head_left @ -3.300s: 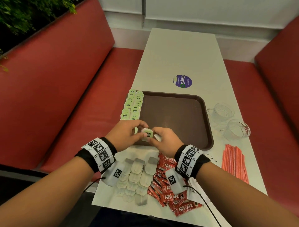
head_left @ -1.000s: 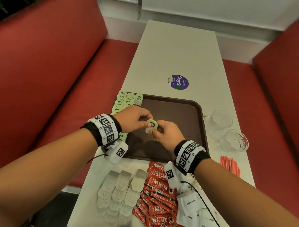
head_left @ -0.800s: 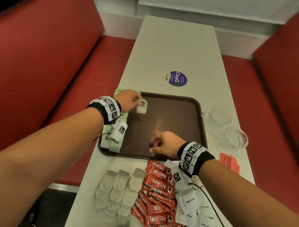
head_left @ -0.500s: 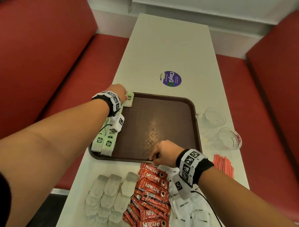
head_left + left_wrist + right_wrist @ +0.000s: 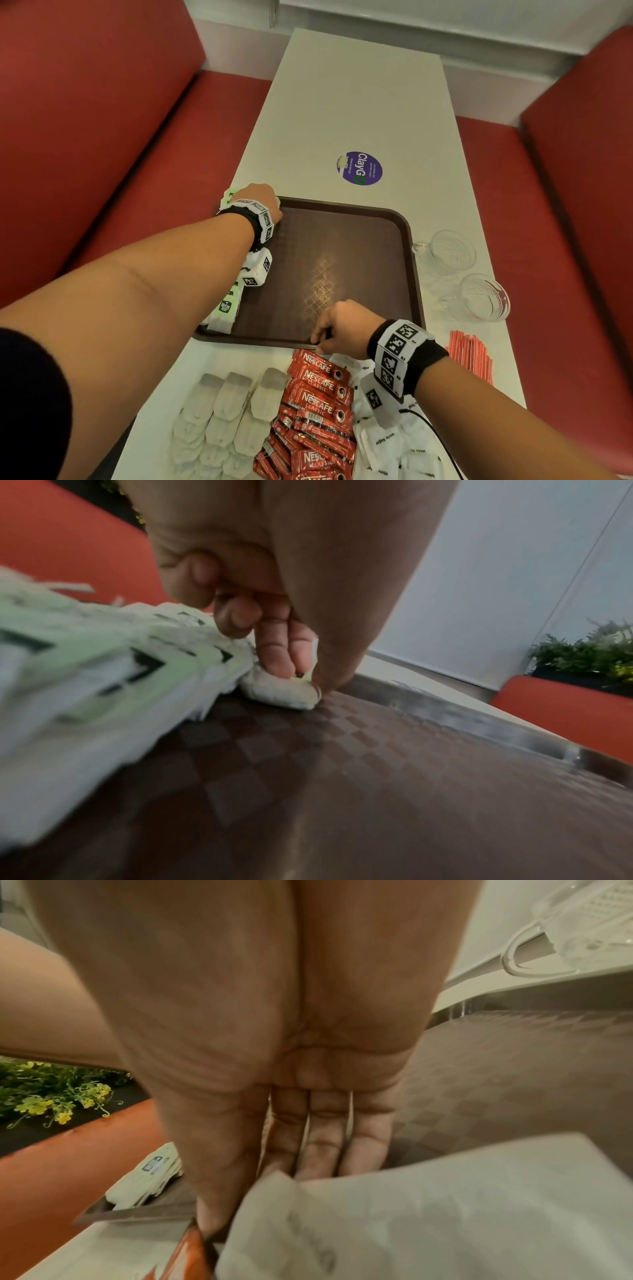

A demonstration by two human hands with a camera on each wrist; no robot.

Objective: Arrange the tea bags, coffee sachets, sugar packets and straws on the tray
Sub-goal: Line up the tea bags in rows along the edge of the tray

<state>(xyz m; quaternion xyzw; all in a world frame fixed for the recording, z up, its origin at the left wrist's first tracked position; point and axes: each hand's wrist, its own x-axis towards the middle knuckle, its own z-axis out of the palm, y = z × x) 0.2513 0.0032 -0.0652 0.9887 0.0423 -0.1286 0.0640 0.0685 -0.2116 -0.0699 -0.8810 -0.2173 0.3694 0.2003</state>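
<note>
The left hand [image 5: 262, 198] is reaching to the far left corner of the dark brown textured plastic tray [image 5: 342, 260], its grip clamped on a small white tea bag with a pale green tag [image 5: 284, 691]: thumb and forefinger are pinching it against the tray floor at the far end of the row of green-tagged tea bags [image 5: 227, 308] lying along the tray's left edge. The right hand [image 5: 346, 327] is resting at the tray's near rim, its fingers lying fairly straight over the rim and its thumb touching the white counter [image 5: 359, 102] just beside the red Nescafe coffee sachets [image 5: 322, 397]; its grip is apart and holding nothing.

Near the person, off the tray, three columns of plain white tea bags [image 5: 222, 418] are lying left of the coffee sachets, and white paper sugar packets [image 5: 397, 448] are lying to their right. A bundle of red straws [image 5: 471, 356] is lying at the counter's right edge, near two clear glass cups [image 5: 462, 270] standing beside the tray. A round purple sticker [image 5: 359, 168] is showing on the counter beyond the tray.
</note>
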